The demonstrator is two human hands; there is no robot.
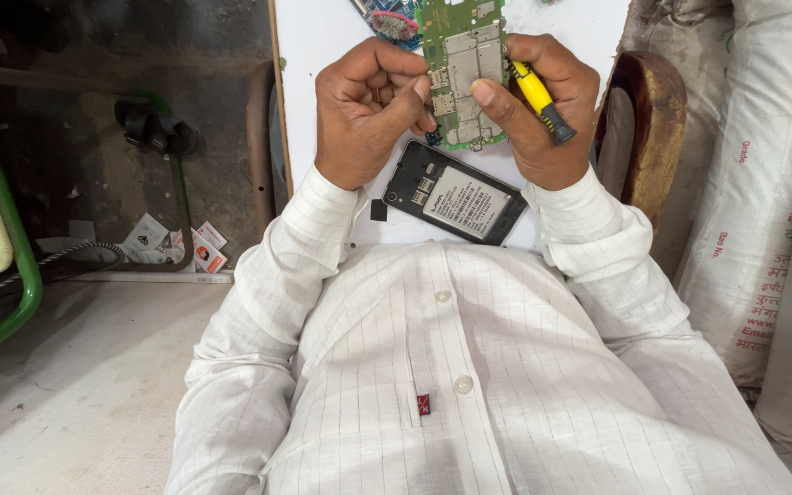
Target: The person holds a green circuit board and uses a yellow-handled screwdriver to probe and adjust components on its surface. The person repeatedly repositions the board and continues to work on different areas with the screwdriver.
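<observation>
Both my hands hold a green phone circuit board (463, 69) upright above a white tabletop (323, 46). My left hand (368, 110) pinches its left edge with thumb and fingers. On the right edge rests the thumb of my right hand (543, 110), which also grips a small yellow screwdriver with a black tip end (541, 99) against the palm. Below the board, an opened black phone body (456, 194) lies flat on the table, its inner label showing. A small black chip (379, 210) sits beside it.
A green metal chair frame (11, 229) stands left over a concrete floor with scattered paper packets (171, 243). White woven sacks (763, 183) are stacked right, beside a wooden chair back (653, 119). A brush-like tool (394, 23) lies at the table's far end.
</observation>
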